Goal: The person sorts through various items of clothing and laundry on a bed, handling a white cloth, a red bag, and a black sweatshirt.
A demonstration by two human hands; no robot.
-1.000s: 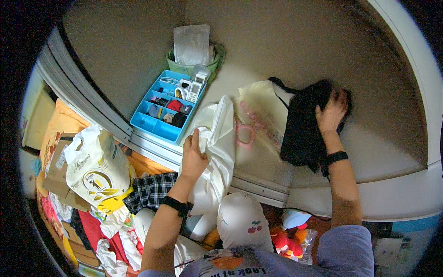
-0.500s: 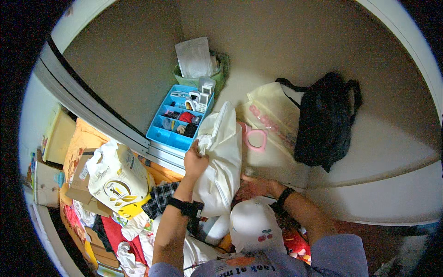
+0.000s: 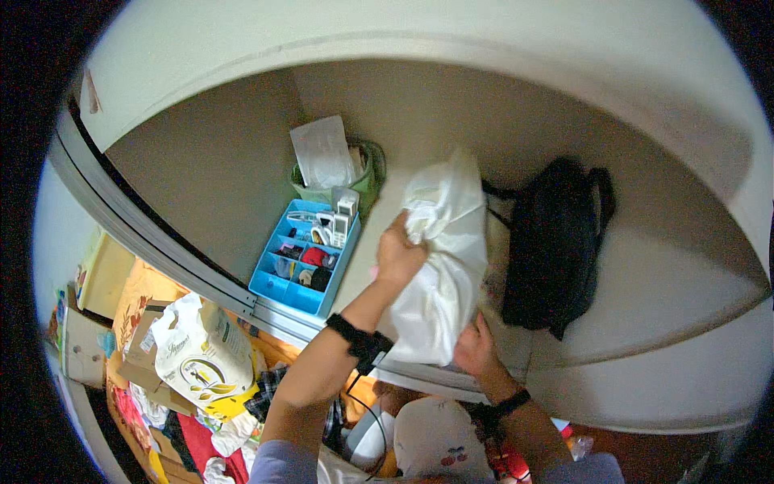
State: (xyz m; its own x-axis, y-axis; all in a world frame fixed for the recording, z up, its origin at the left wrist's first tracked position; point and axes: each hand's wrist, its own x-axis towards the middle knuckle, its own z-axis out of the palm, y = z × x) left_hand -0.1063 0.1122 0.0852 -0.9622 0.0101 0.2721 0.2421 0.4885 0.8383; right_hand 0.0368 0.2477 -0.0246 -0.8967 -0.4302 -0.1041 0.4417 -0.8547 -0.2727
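A white cloth bag (image 3: 443,282), bunched at its upper left, stands over the closet shelf in front of me. My left hand (image 3: 401,252) is closed around the gathered cloth on its left side. At the bag's lower right corner is my right hand (image 3: 476,348), thumb and fingers stretched along the cloth; some fingertips are hidden by it. A blue divided tray (image 3: 321,302) with small items and white devices lies left of the bag. Right of it is a black bag (image 3: 548,250) with straps.
Behind the tray stands a green basket (image 3: 367,189) with a pale packet (image 3: 322,153). The shelf's front rail (image 3: 278,323) runs below. Down left are a white-and-yellow plastic package (image 3: 205,359), a cardboard box (image 3: 139,363) and heaped clothes (image 3: 197,436).
Both hands and the white bag have moved forward and right, over the shelf. The bag now covers the cream bag and most of the pink ring. The view has tilted up.
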